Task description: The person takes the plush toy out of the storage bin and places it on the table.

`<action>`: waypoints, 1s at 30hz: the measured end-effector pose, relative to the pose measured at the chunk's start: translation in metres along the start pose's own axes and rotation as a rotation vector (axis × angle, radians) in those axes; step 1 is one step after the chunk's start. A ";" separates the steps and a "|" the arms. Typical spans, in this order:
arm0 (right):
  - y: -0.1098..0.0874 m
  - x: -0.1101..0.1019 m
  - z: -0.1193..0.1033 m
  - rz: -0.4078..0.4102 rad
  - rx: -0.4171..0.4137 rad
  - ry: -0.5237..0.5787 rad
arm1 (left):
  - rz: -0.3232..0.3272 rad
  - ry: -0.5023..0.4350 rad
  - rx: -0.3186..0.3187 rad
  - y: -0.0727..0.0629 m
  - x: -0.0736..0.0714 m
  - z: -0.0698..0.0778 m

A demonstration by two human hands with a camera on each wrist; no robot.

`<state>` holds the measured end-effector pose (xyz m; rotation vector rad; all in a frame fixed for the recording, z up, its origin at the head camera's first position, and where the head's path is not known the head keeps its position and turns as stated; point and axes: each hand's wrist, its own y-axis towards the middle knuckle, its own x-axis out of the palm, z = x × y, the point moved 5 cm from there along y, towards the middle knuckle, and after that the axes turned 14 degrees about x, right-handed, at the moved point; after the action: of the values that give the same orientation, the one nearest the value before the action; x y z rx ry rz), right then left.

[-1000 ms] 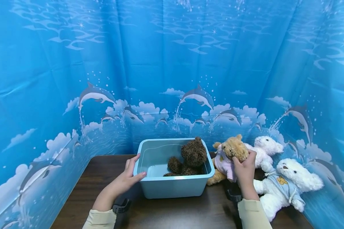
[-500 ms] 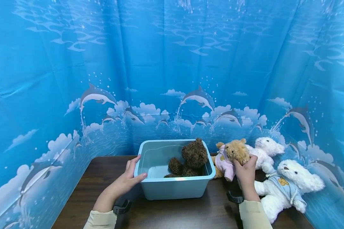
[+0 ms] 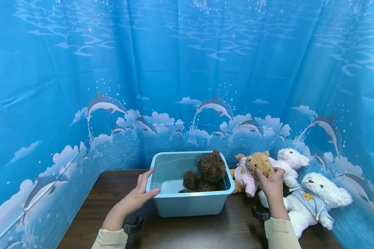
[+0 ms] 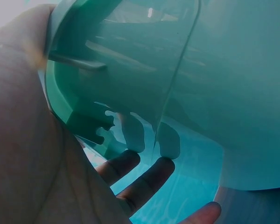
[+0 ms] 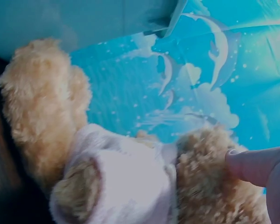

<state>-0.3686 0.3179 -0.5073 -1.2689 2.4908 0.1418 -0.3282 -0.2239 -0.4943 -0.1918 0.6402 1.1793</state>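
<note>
My left hand point(image 3: 139, 192) holds the left front corner of a light blue plastic bin point(image 3: 190, 204), thumb over the rim. In the left wrist view, fingertips touch the bin's outer wall point(image 4: 252, 116). Inside the bin's right half lies a dark brown teddy bear point(image 3: 212, 167). Just right of the bin, a tan teddy bear point(image 3: 260, 164) in a pink top lies on its back. My right hand point(image 3: 273, 181) grips its head; the right wrist view shows my thumb point(image 5: 254, 164) pressed into the fur, other fingers hidden.
A white teddy bear in a blue top point(image 3: 321, 193) lies at the table's right edge. Behind my right hand is another white teddy bear point(image 3: 291, 160). The dark wooden table point(image 3: 187, 235) backs onto a dolphin-print curtain point(image 3: 187, 86).
My right hand has moved right with the tan teddy bear's head, and the bear has shifted slightly away from the bin. The left hand stays at the bin's corner.
</note>
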 end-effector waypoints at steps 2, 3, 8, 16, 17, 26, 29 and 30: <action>-0.003 -0.003 -0.006 0.011 0.004 -0.005 | 0.000 -0.001 0.004 0.001 0.000 0.000; -0.004 -0.005 -0.010 0.019 0.003 -0.006 | 0.000 0.001 0.008 0.001 -0.001 0.000; -0.018 -0.021 -0.031 0.104 -0.039 0.030 | 0.004 -0.001 0.018 0.003 -0.002 0.002; -0.071 -0.048 -0.073 0.162 -0.182 0.177 | 0.006 -0.023 0.013 -0.003 0.001 -0.001; -0.079 -0.050 -0.079 0.141 -0.205 0.194 | 0.007 -0.025 0.011 -0.004 0.002 -0.002; -0.129 -0.024 -0.144 -0.208 -0.226 0.059 | 0.003 -0.022 0.037 -0.001 0.000 -0.001; -0.126 0.002 -0.161 -0.409 -0.222 -0.118 | 0.007 -0.028 0.030 -0.002 0.001 -0.002; -0.124 0.012 -0.165 -0.469 -0.221 -0.176 | 0.007 -0.030 0.026 -0.002 0.002 -0.002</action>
<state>-0.3177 0.1953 -0.3490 -1.8065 2.0102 0.3989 -0.3265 -0.2244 -0.4970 -0.1499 0.6294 1.1784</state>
